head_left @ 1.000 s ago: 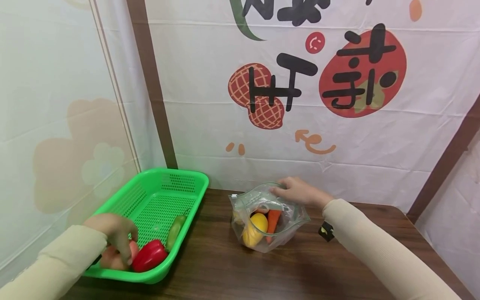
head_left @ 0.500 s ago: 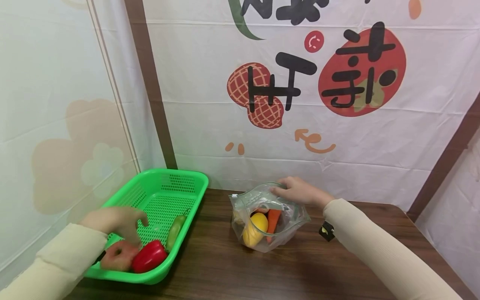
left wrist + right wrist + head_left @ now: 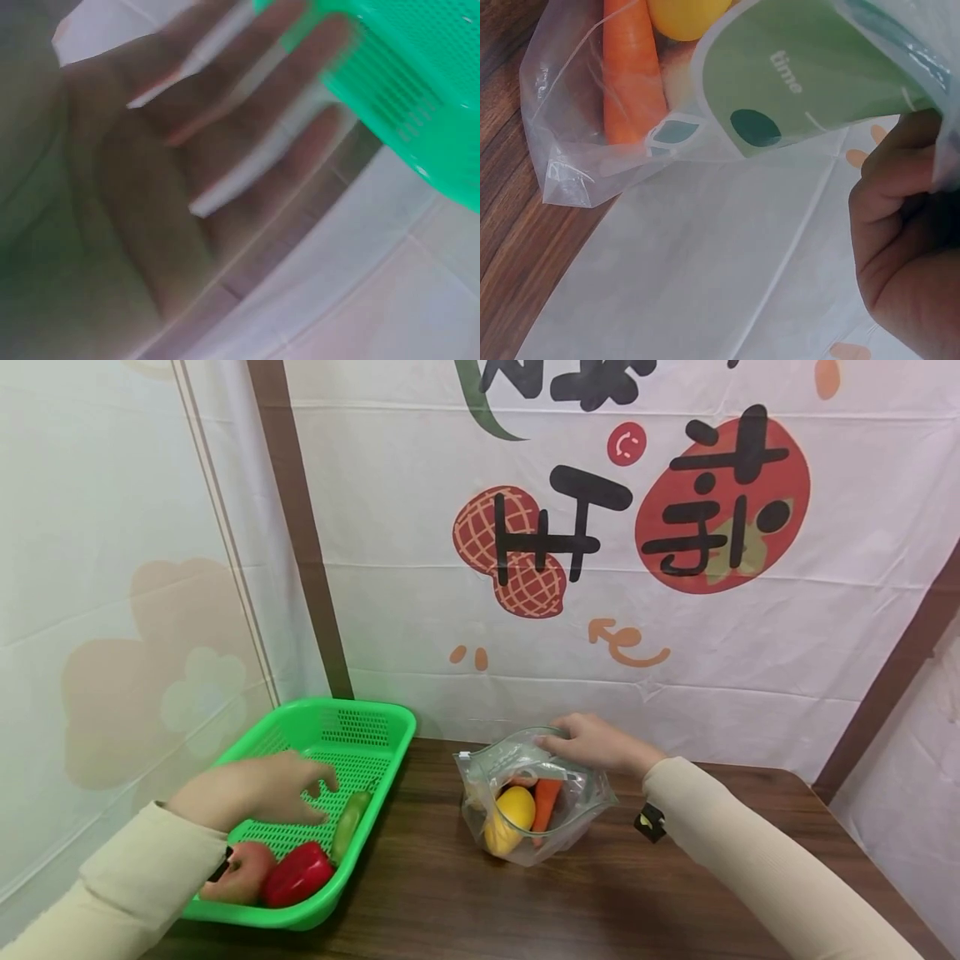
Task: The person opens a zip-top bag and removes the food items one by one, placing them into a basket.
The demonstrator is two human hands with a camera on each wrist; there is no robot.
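My left hand (image 3: 266, 792) hovers over the green basket (image 3: 408, 727) with relaxed fingers and holds nothing. Its fingers, spread and blurred, also show in the left wrist view. Just right of its fingertips, a long green vegetable (image 3: 350, 827) lies along the basket's side. Below the hand, a pinkish-red round fruit (image 3: 243, 870) sits beside a red bell pepper (image 3: 298, 874). At the table's middle, my right hand (image 3: 596, 742) pinches the back rim of a clear zip bag (image 3: 480, 777), keeping its mouth wide. Inside are a yellow lemon (image 3: 512, 818), a carrot (image 3: 632, 75) and other partly hidden produce.
The brown wooden table (image 3: 450, 910) meets a printed white cloth wall (image 3: 405, 610) behind the bag and another cloth (image 3: 112, 568) on the left. A green label (image 3: 802, 75) covers part of the bag. A small black device (image 3: 650, 822) hangs at the right wrist.
My left hand has let go of the round fruit, risen and moved right toward the long green vegetable. The right hand and bag have stayed nearly in place.
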